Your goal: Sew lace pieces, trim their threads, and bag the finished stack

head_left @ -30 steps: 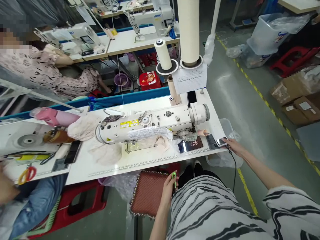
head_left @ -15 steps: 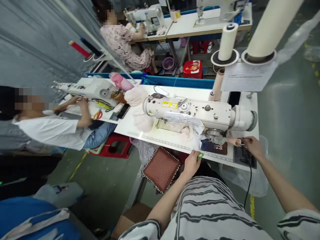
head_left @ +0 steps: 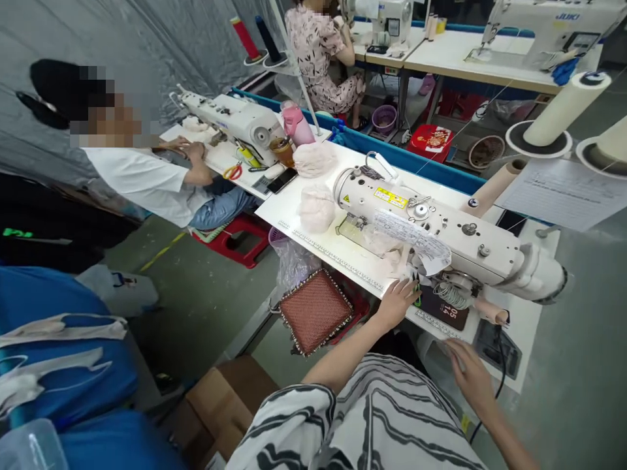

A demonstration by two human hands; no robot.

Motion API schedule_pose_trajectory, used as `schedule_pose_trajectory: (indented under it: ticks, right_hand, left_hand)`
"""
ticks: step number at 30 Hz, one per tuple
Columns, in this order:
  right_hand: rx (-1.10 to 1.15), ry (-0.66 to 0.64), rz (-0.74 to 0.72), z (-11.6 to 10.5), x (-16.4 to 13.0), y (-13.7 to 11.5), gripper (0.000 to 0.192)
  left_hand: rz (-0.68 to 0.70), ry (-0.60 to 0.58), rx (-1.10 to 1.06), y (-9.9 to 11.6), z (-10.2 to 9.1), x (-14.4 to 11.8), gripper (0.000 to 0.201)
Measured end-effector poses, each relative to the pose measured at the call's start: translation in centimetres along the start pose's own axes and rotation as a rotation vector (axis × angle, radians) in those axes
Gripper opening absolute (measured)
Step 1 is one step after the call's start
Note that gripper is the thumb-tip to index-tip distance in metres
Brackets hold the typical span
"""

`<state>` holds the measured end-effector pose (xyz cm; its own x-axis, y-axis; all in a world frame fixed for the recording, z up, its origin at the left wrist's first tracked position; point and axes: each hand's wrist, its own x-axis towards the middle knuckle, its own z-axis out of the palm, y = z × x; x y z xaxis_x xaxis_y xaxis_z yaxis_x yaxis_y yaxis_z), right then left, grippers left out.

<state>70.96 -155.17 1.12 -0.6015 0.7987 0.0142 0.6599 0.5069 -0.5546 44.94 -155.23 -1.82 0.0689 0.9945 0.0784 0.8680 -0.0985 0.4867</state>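
Note:
My left hand (head_left: 398, 303) rests on the front edge of the white sewing table (head_left: 313, 251), fingers stretched out. At its fingertips lies a pair of green-and-black thread snips (head_left: 417, 294), touching the hand. A phone (head_left: 445, 308) showing the time lies just right of the snips. My right hand (head_left: 467, 371) hovers in front of the table edge with loosely extended fingers and nothing in them. Near it, a black cable (head_left: 500, 365) hangs from the table by a peach thread cone (head_left: 491, 312). The white sewing machine (head_left: 435, 225) stands behind both hands.
Pale fabric pieces (head_left: 317, 207) lie left of the machine. A brown cushioned stool (head_left: 316, 312) stands below the table. At the left a co-worker (head_left: 140, 179) sits at another machine (head_left: 235, 124); another person (head_left: 318, 65) sits farther back. A cardboard box (head_left: 230, 398) is on the floor.
My right hand has left the cable at the table's right end and drawn back towards me. My left hand's fingers have spread beside the snips. The view has turned left.

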Motion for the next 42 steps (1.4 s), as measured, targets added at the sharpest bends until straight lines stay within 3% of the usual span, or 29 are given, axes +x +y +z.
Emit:
schedule_pose_trajectory:
  ticks: [5, 9, 13, 19, 24, 27, 30, 32, 35, 39, 42]
  right_hand:
    - [-0.134, -0.079, -0.058, 4.6, 7.1, -4.2, 0.039]
    - [-0.21, -0.147, -0.008, 6.6, 10.3, -6.9, 0.033]
    - [-0.192, -0.187, 0.077, 8.1, 12.1, -8.8, 0.022]
    - [0.06, -0.19, 0.235, 8.9, 12.4, -9.7, 0.025]
    - [0.493, -0.053, 0.445, 7.6, 6.0, -8.9, 0.031]
    - [0.809, 0.01, 0.558, 6.6, 1.9, -8.4, 0.044]
    - [1.076, 0.046, 0.623, 5.7, 0.1, -7.8, 0.054]
    - [1.202, 0.073, 0.656, 5.4, 0.4, -7.2, 0.054]
    - [1.318, 0.118, 0.698, 5.6, 2.5, -6.0, 0.054]
    - [1.412, 0.133, 0.735, 6.2, 5.1, -4.8, 0.053]
    - [1.484, 0.077, 0.736, 5.4, 5.0, -4.8, 0.059]
  left_hand:
    - [-0.099, 0.034, -0.003, 0.0, -0.8, -7.4, 0.052]
    - [-0.182, 0.049, -0.037, -1.4, -2.0, -13.4, 0.052]
    - [-0.219, 0.069, -0.107, -3.1, -2.9, -15.3, 0.046]
    - [-0.223, 0.074, -0.242, -4.6, -3.7, -10.9, 0.038]
    - [-0.234, 0.024, -0.291, -4.7, -3.6, -4.8, 0.036]
    - [-0.206, -0.056, -0.275, -3.7, -2.8, -1.7, 0.041]
    - [-0.224, -0.113, -0.24, -2.9, -1.9, 0.4, 0.027]
    - [-0.248, -0.128, -0.24, -2.8, -1.8, 1.2, 0.011]
    - [-0.279, -0.109, -0.295, -3.2, -2.8, 1.7, 0.006]
    - [-0.343, -0.002, -0.415, -3.5, -5.7, 1.7, 0.009]
    - [-0.374, 0.062, -0.511, -3.2, -7.9, 1.5, 0.012]
